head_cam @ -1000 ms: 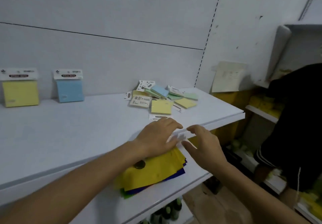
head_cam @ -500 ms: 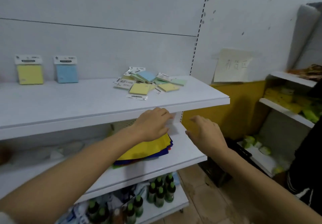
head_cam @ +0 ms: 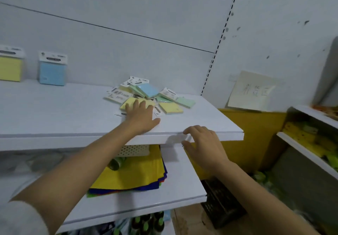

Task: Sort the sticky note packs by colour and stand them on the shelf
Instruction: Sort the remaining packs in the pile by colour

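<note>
While your left hand (head_cam: 141, 114) lies flat, fingers spread, on yellow pack (head_cam: 129, 103) in pile (head_cam: 146, 92) on shelf (head_cam: 54, 110), right hand (head_cam: 203, 141) rests loosely curled at front edge, holding nothing. Risk: sliding grab could scatter loose packs, push some off edge.

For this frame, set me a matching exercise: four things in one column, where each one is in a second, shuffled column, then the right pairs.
Things
1. standing blue pack
2. left hand
3. right hand
4. coloured sheets

Places
A. lying on the lower shelf
B. at the front edge of the upper shelf
C. upright at the back of the upper shelf
D. fingers flat on a yellow pack in the loose pile

Pairs: 1-C, 2-D, 3-B, 4-A
</note>
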A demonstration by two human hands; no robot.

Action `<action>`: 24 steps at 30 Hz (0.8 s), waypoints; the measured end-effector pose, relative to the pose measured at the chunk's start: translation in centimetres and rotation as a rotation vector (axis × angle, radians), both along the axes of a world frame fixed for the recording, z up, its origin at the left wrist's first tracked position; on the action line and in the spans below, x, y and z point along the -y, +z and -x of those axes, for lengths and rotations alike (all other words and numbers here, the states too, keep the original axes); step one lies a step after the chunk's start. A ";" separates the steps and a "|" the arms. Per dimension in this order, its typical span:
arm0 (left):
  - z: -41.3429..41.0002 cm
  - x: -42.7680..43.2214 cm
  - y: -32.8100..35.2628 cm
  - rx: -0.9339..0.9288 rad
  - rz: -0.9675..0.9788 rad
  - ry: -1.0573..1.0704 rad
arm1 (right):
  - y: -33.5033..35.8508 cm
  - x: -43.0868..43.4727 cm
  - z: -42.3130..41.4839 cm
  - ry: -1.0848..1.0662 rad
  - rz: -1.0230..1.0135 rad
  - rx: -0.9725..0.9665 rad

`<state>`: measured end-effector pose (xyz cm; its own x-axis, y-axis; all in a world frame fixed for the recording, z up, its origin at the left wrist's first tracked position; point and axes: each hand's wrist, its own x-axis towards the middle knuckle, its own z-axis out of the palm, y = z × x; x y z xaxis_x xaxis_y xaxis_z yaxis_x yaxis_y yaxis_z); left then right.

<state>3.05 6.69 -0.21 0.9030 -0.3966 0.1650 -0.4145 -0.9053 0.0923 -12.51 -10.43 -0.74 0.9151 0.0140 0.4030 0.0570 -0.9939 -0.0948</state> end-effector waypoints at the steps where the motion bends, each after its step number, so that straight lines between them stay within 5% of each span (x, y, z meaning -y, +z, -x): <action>1: -0.8 0.2 -0.5 -0.067 -0.009 0.035 | 0.2 1.0 -0.9 0.004 0.002 -0.002; 8: -1.1 0.6 -1.7 0.180 0.303 -0.101 | 0.2 4.7 -10.0 0.033 -0.102 0.026; 13: -1.4 0.4 -2.2 0.168 0.308 0.086 | 0.2 4.2 -15.9 0.148 -0.140 0.094; 17: -1.5 0.3 -2.7 0.140 0.272 0.193 | 0.6 4.5 -19.9 0.206 -0.151 -0.085; 20: -1.3 0.1 -2.2 0.087 0.427 0.189 | 0.2 5.0 -21.6 0.249 -0.182 -0.252; 24: -1.2 -0.4 -1.5 -0.029 0.711 0.237 | -0.2 5.8 -22.3 0.307 -0.108 -0.219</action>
<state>4.26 7.08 -1.75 0.9588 0.0025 0.2840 -0.2044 -0.6879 0.6964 9.84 -16.22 -0.93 0.9395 0.2687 0.2127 0.3169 -0.9174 -0.2409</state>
